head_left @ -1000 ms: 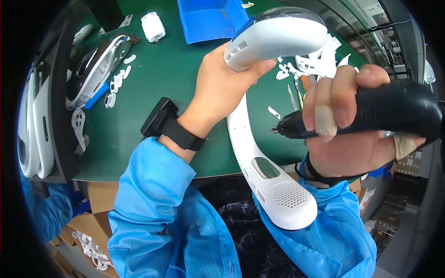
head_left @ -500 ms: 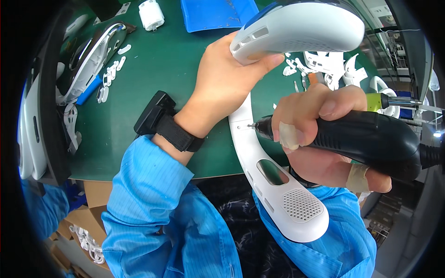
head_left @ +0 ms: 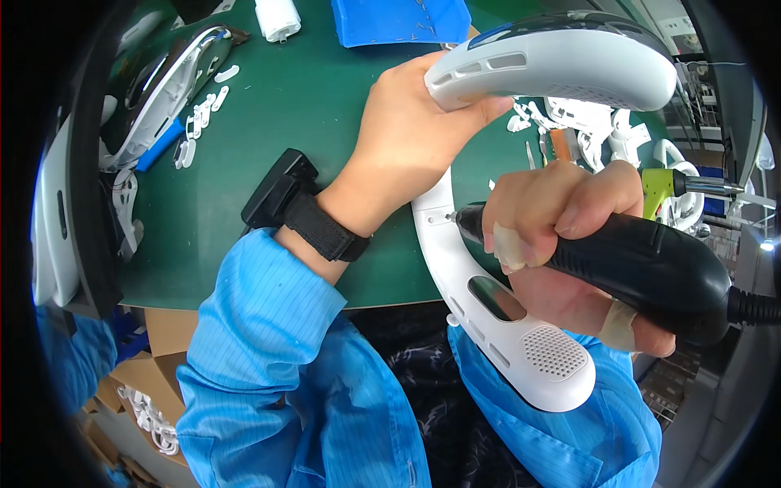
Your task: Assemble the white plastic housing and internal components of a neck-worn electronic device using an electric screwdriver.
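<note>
My left hand [head_left: 415, 122] is closed round a white, U-shaped neck fan [head_left: 451, 260], gripping it near its upper arm. The lower arm of the fan bends toward me and carries a dark oval window and a round-holed grille. In my right hand [head_left: 561, 211] is a black electric screwdriver [head_left: 651, 252], held sideways with its bit pointing left. The bit's tip meets the fan's inner side at a small hole, next to a second hole. Tape is wrapped on fingers of my right hand.
A green mat [head_left: 325, 98] covers the table. At the far side stand a blue bin [head_left: 399, 28] and a white part [head_left: 277, 18]. White shells lie at left beside a blue-handled tool [head_left: 160, 145]. More white parts [head_left: 582, 114] and a yellow-green tool [head_left: 657, 189] are at right.
The neck fan and both hands have shifted slightly right in view, and the fan's upper arm shows more of its dark top. The bit stays at the same hole.
</note>
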`<state>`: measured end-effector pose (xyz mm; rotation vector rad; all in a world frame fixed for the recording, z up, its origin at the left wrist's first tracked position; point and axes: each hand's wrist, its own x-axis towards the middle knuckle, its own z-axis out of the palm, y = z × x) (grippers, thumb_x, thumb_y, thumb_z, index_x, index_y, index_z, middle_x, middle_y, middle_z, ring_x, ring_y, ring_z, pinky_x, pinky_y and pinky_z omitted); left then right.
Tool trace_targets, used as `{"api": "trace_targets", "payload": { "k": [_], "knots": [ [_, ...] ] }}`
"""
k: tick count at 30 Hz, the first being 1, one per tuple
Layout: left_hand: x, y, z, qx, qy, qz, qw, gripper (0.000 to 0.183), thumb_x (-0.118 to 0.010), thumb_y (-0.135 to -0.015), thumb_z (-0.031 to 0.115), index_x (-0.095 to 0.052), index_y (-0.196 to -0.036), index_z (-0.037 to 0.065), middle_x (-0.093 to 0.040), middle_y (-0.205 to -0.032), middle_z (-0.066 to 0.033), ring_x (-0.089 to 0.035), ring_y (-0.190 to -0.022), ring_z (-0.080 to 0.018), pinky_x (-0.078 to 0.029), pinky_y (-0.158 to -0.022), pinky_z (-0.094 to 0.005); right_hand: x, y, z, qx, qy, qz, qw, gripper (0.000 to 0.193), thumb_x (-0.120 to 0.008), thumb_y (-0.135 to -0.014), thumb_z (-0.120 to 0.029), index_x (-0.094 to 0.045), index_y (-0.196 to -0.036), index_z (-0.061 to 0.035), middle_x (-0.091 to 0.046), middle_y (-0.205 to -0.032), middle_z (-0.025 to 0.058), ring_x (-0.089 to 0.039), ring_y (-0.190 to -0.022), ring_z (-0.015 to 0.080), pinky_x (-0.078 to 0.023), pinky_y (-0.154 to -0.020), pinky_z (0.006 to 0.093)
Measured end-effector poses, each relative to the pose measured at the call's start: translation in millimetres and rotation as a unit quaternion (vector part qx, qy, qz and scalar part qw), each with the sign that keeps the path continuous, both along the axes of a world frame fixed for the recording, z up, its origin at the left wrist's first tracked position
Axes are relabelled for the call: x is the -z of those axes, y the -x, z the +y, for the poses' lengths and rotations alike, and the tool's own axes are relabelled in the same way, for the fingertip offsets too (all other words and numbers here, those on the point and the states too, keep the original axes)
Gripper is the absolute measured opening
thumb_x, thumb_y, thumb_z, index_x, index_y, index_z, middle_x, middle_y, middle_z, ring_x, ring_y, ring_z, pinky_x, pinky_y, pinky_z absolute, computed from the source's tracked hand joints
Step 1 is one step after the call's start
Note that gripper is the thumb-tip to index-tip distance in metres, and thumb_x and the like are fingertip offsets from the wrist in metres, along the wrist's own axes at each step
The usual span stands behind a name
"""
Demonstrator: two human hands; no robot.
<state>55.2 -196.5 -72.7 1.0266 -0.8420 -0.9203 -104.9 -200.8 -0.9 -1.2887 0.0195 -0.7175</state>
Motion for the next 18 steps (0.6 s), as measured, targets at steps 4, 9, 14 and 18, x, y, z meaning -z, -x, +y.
{"api": "trace_targets", "payload": {
  "k": [4, 9, 14, 18],
  "knots": [
    [-0.6, -3.0, 1.4, 0.0, -0.018, -0.037, 0.999, 0.03, -0.08, -0.084, 0.017, -0.073, -0.11, 0.004, -0.076, -0.093, -0.0057, -0.067, -0.081, -0.0125, -0.053, -0.075, -0.0284, -0.4, -0.9, -2.3, -0.011, -0.001, -0.012, 1.0, 0.078, -0.076, -0.077, -0.067, -0.049, -0.115, -0.0039, -0.052, -0.092, 0.0121, -0.052, -0.079, 0.0237, -0.043, -0.073, 0.0386],
    [-3.5, -3.2, 0.7, -0.002, -0.03, -0.03, 0.999, 0.029, -0.08, -0.084, 0.018, -0.073, -0.109, 0.004, -0.076, -0.092, -0.0061, -0.068, -0.081, -0.0134, -0.053, -0.076, -0.0284, -1.3, -0.6, -13.5, -0.016, 0.012, -0.017, 1.0, 0.081, -0.073, -0.077, -0.071, -0.049, -0.116, -0.004, -0.055, -0.091, 0.0113, -0.055, -0.077, 0.023, -0.044, -0.07, 0.0385],
    [-7.1, -1.9, -1.3, 0.004, -0.039, -0.03, 0.999, 0.029, -0.08, -0.084, 0.017, -0.073, -0.109, 0.004, -0.075, -0.093, -0.0048, -0.067, -0.083, -0.0125, -0.053, -0.077, -0.0286, -10.5, 2.0, -20.1, 0.022, 0.009, -0.07, 0.997, 0.085, -0.063, -0.08, -0.078, -0.052, -0.124, -0.0057, -0.057, -0.089, 0.0052, -0.057, -0.07, 0.0189, -0.045, -0.066, 0.0346],
    [-12.8, -5.2, 2.8, 0.031, -0.062, -0.042, 0.997, 0.029, -0.08, -0.084, 0.013, -0.072, -0.11, 0.003, -0.075, -0.094, -0.0037, -0.067, -0.084, -0.0114, -0.053, -0.077, -0.0283, -32.3, 10.4, -48.5, 0.025, 0.045, -0.089, 0.995, 0.089, -0.059, -0.08, -0.082, -0.054, -0.13, -0.0083, -0.055, -0.094, 0.0036, -0.054, -0.074, 0.0172, -0.043, -0.072, 0.034]
  ]
}}
